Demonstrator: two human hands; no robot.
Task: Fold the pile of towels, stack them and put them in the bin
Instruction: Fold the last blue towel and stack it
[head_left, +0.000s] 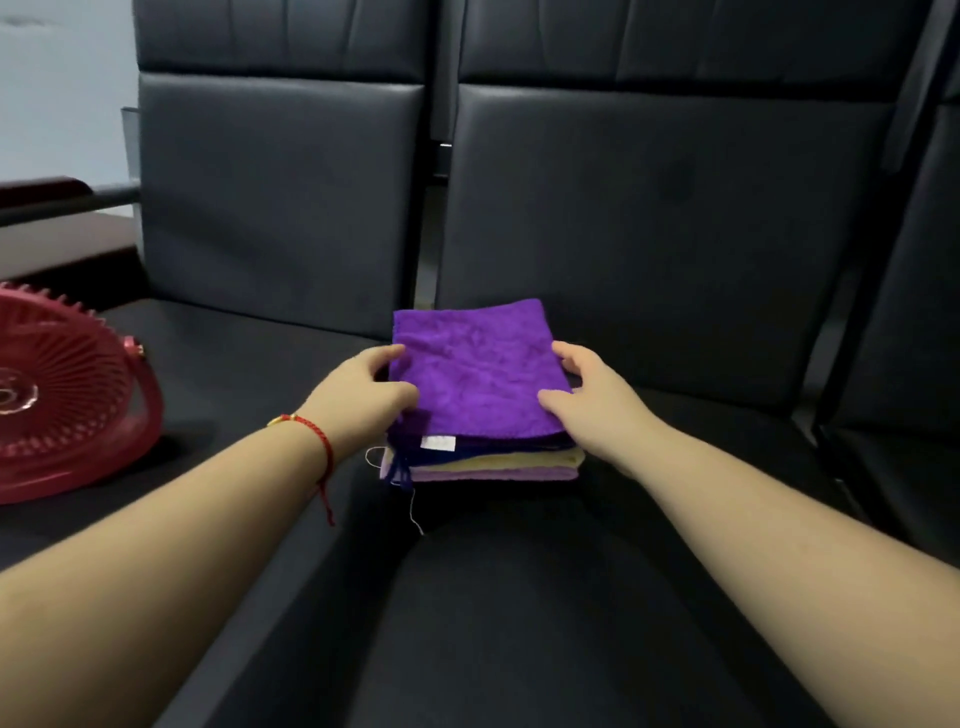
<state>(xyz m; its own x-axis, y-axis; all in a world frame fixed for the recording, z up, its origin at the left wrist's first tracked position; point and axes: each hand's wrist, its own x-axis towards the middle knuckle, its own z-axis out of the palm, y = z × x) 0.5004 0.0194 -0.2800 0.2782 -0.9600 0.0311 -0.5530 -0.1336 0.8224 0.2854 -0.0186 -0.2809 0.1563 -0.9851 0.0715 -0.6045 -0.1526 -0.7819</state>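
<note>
Towels (480, 460) sit folded in a stack on the black seat (519, 597), at the middle of the scene, just near of the backrest (649, 234). A purple towel (475, 371) lies on top; under it show a dark blue layer, a pale yellow one and a lilac one at the bottom. A white tag and loose threads hang off the stack's near left corner. The left hand (358, 397) grips the stack's left edge, thumb on the purple towel and fingers curled at the side. The right hand (592, 395) grips the right edge the same way. A red string bracelet (319, 441) circles the left wrist. Far left on the seat lies a red round basket (67, 395), tipped on its side.
</note>
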